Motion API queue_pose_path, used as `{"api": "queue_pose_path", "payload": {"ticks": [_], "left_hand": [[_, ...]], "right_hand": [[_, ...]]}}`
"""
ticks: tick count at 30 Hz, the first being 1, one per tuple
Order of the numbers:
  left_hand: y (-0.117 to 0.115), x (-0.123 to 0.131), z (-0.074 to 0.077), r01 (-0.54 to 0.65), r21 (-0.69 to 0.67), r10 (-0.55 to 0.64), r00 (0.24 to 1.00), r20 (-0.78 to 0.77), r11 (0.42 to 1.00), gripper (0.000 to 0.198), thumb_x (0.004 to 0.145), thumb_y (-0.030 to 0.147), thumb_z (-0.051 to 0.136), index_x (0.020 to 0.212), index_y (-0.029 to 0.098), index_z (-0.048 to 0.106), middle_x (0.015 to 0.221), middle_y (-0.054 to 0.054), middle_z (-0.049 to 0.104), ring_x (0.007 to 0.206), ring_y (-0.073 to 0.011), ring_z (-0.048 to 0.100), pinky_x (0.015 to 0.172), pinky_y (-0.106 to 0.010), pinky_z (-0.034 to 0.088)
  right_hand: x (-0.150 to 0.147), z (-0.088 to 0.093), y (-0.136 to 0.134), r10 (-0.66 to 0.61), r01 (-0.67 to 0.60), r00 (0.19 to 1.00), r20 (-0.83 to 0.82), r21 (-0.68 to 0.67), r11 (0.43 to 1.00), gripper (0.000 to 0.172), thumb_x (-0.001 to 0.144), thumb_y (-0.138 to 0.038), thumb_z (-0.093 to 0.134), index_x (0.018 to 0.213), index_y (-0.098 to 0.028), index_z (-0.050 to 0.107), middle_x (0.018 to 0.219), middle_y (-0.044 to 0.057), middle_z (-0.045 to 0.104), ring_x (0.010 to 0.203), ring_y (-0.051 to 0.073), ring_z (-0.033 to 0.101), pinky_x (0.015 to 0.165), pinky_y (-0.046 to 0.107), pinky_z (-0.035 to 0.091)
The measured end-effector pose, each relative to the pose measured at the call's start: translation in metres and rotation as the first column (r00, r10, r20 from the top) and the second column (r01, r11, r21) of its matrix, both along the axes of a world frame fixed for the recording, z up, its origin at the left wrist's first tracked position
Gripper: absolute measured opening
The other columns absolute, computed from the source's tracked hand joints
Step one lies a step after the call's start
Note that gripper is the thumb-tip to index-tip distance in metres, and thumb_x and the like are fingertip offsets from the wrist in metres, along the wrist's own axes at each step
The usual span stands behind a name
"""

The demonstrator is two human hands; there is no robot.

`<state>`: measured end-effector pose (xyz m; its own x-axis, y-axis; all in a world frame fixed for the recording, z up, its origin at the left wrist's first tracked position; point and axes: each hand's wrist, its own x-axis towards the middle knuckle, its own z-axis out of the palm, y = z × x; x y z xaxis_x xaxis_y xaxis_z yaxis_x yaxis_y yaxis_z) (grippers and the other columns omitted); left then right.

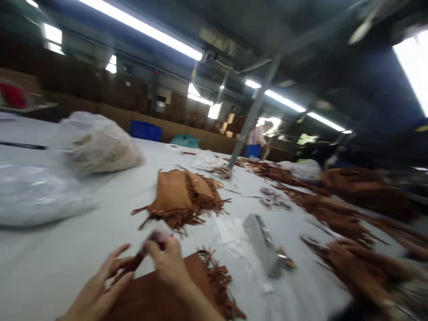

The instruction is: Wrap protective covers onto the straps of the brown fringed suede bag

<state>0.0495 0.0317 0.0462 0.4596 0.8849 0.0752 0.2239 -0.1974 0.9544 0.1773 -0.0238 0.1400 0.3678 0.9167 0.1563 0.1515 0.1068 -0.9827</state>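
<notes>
A brown leather fringed piece (197,272), flat like a bag, lies on the table under my hands. My left hand (100,283) has its fingers curled round a brown strap (133,263) above it. My right hand (170,261) pinches the upper end of this strap, where some whitish wrapping (161,227) shows. Motion blur hides just how the wrapping sits. Beyond my hands is a stack of tan fringed leather bags (172,191). A grey tape dispenser (264,245) stands to the right of my right hand, beside white paper sheets (230,236).
At right, a co-worker's hands (351,258) handle brown leather. Fringed brown pieces (337,214) run along that side. Clear plastic bags (36,196) and a stuffed translucent bag (100,142) lie at left. A metal post (250,120) rises from the table; another person (257,138) stands far back.
</notes>
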Motion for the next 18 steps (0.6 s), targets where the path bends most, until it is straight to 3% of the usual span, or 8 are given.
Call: {"api": "queue_pose_path", "payload": {"ticks": [2,4,8,12,18], "left_hand": [[-0.002,-0.04,-0.004,0.045,0.025,-0.044,0.998,-0.037,0.999,0.044,0.074,0.049,0.056,0.109,0.024,0.059,0.118,-0.006,0.063,0.111,-0.0272,0.053,0.099,-0.041,0.04],[-0.008,-0.055,-0.007,0.073,0.06,-0.07,0.996,-0.056,0.996,0.032,0.079,0.042,0.052,0.104,0.024,0.062,0.119,-0.006,0.061,0.115,-0.0257,0.049,0.105,-0.041,0.033],[-0.013,-0.047,-0.004,0.015,0.042,-0.012,0.997,-0.08,0.999,0.027,0.087,0.038,0.04,0.092,0.021,0.061,0.103,-0.008,0.062,0.102,-0.0235,0.052,0.097,-0.039,0.037],[-0.011,-0.04,0.011,0.064,0.01,-0.063,0.996,-0.063,0.998,0.027,0.087,0.037,0.04,0.073,0.02,0.057,0.083,-0.004,0.059,0.088,-0.0209,0.054,0.085,-0.032,0.041],[-0.004,-0.034,0.017,0.094,-0.078,-0.083,0.987,0.139,0.992,0.026,0.084,0.039,0.046,0.079,0.018,0.06,0.078,-0.002,0.061,0.078,-0.0174,0.053,0.073,-0.026,0.042]], "right_hand": [[0.009,-0.002,0.013,0.042,-0.042,0.998,-0.05,0.008,0.999,0.017,0.075,-0.032,0.06,0.071,-0.018,0.069,0.065,-0.003,0.064,0.064,0.014,0.054,0.062,0.024,0.041],[0.015,-0.011,0.026,0.038,-0.041,0.997,-0.071,-0.037,0.998,0.023,0.071,-0.038,0.065,0.07,-0.015,0.068,0.062,-0.001,0.063,0.06,0.014,0.052,0.058,0.024,0.039],[0.012,-0.022,0.036,0.067,-0.075,0.995,-0.076,-0.1,0.992,0.032,0.067,-0.045,0.068,0.064,-0.013,0.066,0.06,0.001,0.063,0.058,0.015,0.051,0.057,0.025,0.038],[0.005,-0.024,0.034,0.155,-0.161,0.986,-0.056,-0.144,0.976,0.033,0.066,-0.048,0.067,0.062,-0.014,0.067,0.06,0.002,0.064,0.06,0.016,0.051,0.057,0.024,0.037],[-0.011,-0.048,0.033,0.222,-0.206,0.974,0.05,-0.218,0.954,0.037,0.068,-0.048,0.064,0.051,-0.015,0.061,0.049,-0.003,0.051,0.052,0.011,0.041,0.048,0.021,0.029]]}}
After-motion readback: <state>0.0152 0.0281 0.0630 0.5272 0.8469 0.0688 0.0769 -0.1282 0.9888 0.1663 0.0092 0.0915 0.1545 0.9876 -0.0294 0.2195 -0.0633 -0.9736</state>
